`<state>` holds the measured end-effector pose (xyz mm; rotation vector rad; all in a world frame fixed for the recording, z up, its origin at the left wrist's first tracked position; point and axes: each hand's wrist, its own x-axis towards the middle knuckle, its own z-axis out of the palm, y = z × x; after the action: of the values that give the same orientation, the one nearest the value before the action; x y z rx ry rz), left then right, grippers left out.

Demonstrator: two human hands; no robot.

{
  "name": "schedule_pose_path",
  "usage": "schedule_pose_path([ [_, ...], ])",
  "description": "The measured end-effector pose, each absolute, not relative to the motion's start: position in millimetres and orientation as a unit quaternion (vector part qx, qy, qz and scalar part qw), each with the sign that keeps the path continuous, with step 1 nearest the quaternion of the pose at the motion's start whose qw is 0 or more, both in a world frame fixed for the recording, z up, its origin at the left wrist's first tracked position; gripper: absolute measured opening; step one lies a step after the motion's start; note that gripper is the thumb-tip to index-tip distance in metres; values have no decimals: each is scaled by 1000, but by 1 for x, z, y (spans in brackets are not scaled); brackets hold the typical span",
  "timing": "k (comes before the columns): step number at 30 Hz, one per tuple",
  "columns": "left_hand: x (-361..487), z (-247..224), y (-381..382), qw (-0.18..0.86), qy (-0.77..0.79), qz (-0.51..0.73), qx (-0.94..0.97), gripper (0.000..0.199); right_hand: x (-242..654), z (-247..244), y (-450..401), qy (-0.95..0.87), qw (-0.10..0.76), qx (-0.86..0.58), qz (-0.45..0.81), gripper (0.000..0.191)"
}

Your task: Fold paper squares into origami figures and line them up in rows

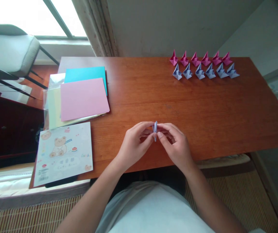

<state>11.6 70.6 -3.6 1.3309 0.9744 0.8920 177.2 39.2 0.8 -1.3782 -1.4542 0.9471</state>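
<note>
A small folded lavender paper (155, 131) is held upright, narrow edge towards me, above the table's front part. My left hand (137, 141) pinches it from the left with thumb and fingers. From the other side, the thumb and fingertips of my right hand (174, 142) close on the same paper. At the back right stand two rows of folded paper figures: several pink ones (184, 59) behind and several pale lavender ones (200, 72) in front, each with a raised point.
The brown wooden table (139, 94) carries pink sheets (84, 99) over turquoise paper (85, 73) at the left. Nearer lies a white bear-print pad (65, 152). A grey chair (10, 53) stands beyond the left edge, and a curtain (96, 27) hangs behind.
</note>
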Motion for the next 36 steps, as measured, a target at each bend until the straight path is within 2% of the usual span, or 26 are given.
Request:
schedule_pose_path([
  [7,10,-2,73,663,415,400,477,34,177,5,41,-621,428,-545,365,23],
  [12,10,-1,73,670,418,400,465,34,177,4,41,-628,421,-549,357,25],
  [23,11,-2,70,636,421,399,509,30,175,7,39,-669,399,-559,285,31],
  [30,11,-7,66,579,432,400,564,30,174,4,38,-693,387,-573,203,35],
  [36,12,-8,65,525,426,417,608,31,167,3,40,-675,378,-610,170,29],
])
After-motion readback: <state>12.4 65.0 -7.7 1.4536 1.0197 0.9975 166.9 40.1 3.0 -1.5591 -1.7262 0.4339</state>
